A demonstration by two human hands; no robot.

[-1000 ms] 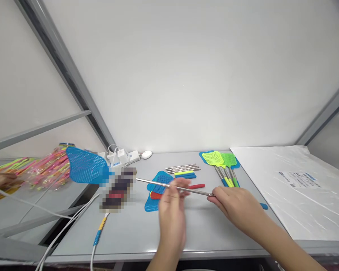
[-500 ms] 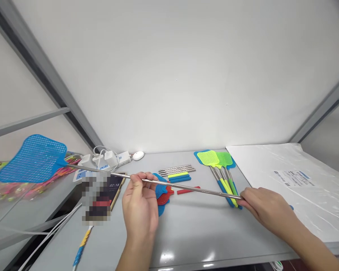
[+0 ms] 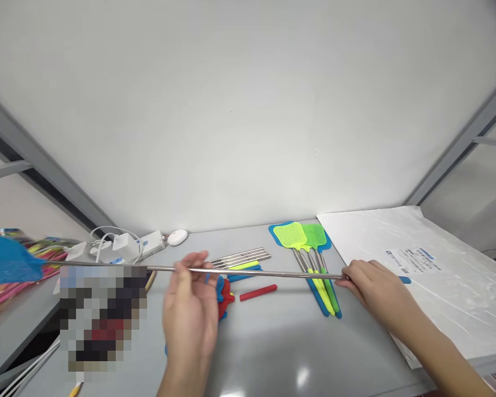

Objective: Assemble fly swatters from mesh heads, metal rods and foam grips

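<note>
The blue fly swatter [image 3: 264, 273] stretches across the frame, its head at the left edge. The left hand [image 3: 192, 303] pinches its rod — other fingers loosely open; the right hand [image 3: 370, 286] is closed around it. Below centre, a red tube [image 3: 258, 293] lies on the worktop [image 3: 264, 347].

Bright light (probably overhead), glare on the tabletop [image 3: 268, 347], leftward blur.
</note>
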